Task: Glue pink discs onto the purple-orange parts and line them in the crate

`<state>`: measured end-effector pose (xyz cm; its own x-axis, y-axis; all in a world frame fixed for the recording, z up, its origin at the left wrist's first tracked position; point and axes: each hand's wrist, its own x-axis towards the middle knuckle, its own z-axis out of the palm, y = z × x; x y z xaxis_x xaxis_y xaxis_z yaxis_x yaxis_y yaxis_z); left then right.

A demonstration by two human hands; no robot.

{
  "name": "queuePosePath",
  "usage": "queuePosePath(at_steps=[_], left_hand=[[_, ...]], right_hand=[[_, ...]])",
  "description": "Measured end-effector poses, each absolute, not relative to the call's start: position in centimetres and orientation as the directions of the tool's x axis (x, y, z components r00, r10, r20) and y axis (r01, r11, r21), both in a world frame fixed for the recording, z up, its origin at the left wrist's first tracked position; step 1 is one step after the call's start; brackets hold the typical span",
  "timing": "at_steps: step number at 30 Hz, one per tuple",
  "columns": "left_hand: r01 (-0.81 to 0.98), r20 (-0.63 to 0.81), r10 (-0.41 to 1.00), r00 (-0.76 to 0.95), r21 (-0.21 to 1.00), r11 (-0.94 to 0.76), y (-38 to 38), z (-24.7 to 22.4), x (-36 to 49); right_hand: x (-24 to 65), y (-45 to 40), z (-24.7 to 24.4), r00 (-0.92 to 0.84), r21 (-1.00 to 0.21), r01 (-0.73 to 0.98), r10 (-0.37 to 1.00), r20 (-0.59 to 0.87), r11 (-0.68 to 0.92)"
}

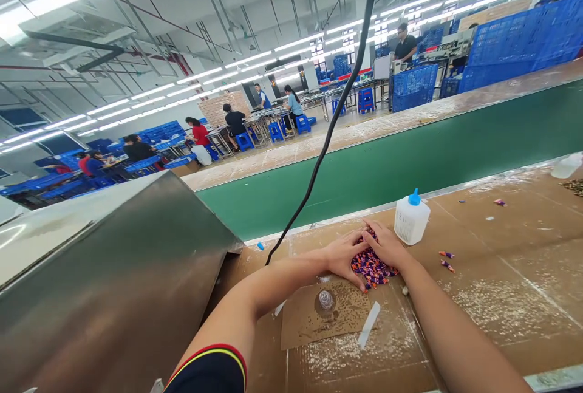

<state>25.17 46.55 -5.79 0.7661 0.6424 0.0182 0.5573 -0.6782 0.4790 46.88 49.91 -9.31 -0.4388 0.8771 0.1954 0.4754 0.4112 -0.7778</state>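
Both hands are around a pile of small purple, orange and pink pieces (371, 266) on the brown work surface. My left hand (347, 257) lies along the pile's left side, thumb and fingers apart. Over the top and right side rests my right hand (384, 243), its fingers spread and its tips near those of the left. Right behind the right hand stands a white bottle with a blue cap (411, 221). In front of the left hand, a small pale round object (325, 300) sits on a speckled cardboard piece (300, 323).
A green conveyor belt (291, 191) runs behind the work surface. A large metal housing (118, 271) stands at left, and a black cable (322, 153) hangs in front. Loose pieces (447, 266) lie at right. Several people sit among blue crates in the background.
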Motion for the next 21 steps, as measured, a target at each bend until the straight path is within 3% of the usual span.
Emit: queuePosePath(at_steps=[6, 15, 21], left_hand=[[0.605, 0.022, 0.688, 0.725, 0.457, -0.652, 46.0, -6.0, 25.4], [0.615, -0.006, 0.721, 0.693, 0.527, -0.586, 45.6, -5.1, 24.6], [0.649, 0.009, 0.874, 0.485, 0.666, -0.368, 44.6, -3.1, 23.1]], right_hand=[[46.7, 50.3, -10.2, -0.422, -0.782, 0.451, 0.875, 0.237, 0.430], [46.6, 50.6, -10.6, -0.411, -0.791, 0.418, 0.869, 0.274, 0.447], [46.7, 50.5, -10.0, -0.427, -0.775, 0.430, 0.861, 0.277, 0.463]])
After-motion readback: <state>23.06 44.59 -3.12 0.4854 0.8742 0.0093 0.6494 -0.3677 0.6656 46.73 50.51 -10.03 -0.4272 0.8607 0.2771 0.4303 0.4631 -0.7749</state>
